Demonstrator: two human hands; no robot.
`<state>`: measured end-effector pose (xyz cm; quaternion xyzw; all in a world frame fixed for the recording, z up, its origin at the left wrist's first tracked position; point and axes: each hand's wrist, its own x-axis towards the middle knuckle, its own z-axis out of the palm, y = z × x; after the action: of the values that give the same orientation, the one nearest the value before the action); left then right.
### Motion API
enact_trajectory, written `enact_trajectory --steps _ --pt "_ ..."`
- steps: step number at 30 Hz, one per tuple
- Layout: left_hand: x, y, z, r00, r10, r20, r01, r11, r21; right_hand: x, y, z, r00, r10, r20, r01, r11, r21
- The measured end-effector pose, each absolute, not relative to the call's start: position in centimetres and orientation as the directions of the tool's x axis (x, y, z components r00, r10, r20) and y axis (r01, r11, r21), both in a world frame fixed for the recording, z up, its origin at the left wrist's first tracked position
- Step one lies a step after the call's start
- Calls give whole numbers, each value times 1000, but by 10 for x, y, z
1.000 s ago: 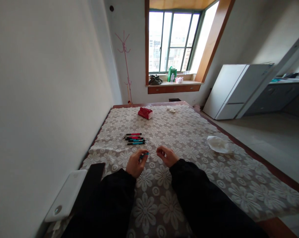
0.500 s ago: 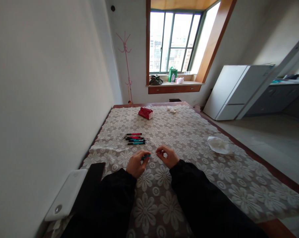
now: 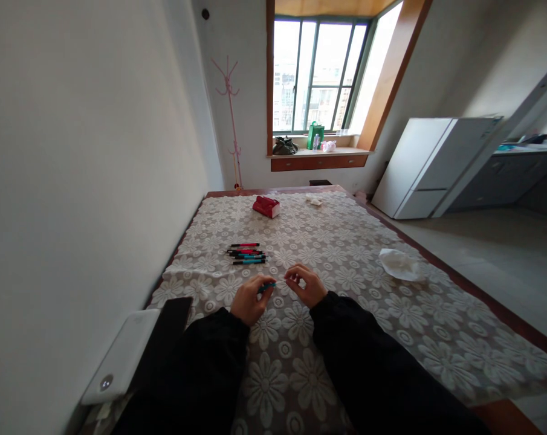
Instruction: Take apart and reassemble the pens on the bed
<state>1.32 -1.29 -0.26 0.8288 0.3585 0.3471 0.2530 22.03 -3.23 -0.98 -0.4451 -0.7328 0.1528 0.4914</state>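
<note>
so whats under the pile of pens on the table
The pile of pens lies on a white floral lace cloth. A dark wooden table edge shows past the cloth; the tabletop beneath the pens is covered, so its surface cannot be seen.

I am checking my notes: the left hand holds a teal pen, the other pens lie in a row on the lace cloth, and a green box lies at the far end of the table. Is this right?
Not quite. The box at the far end is red, not green, as the head view shows. The rest stands: the left hand holds a teal pen, and the other pens lie in a row on the lace cloth.
</note>
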Motion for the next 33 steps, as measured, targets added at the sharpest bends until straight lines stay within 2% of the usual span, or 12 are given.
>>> enact_trajectory --steps 3,8,13,16,21,24,28,30,33 --pt "13 -12 -4 513 767 385 430 -618 659 220 -33 -9 -231 760 608 541 620 -569" --pt "13 -11 -7 523 781 342 482 -602 637 224 -30 -15 -365 750 551 620 638 -457" --pt "7 -7 -9 293 902 316 667 -430 609 243 -20 -20 -319 814 485 697 548 -462" --pt "4 -5 -9 235 923 303 711 -376 594 255 -14 -25 -309 867 392 743 477 -469" --pt "4 -6 -6 266 922 283 693 -387 608 267 -12 -25 -341 895 287 814 434 -387" --pt "6 -7 -5 318 902 292 649 -431 627 267 -15 -19 -303 887 347 814 430 -390" --pt "9 -10 -7 410 861 300 613 -504 609 254 -21 -15 -332 835 439 710 527 -466" --pt "10 -11 -8 412 859 304 608 -507 611 246 -22 -16 -372 823 429 691 554 -465" --pt "9 -11 -8 397 864 310 601 -500 623 243 -21 -19 -355 856 376 749 501 -434"
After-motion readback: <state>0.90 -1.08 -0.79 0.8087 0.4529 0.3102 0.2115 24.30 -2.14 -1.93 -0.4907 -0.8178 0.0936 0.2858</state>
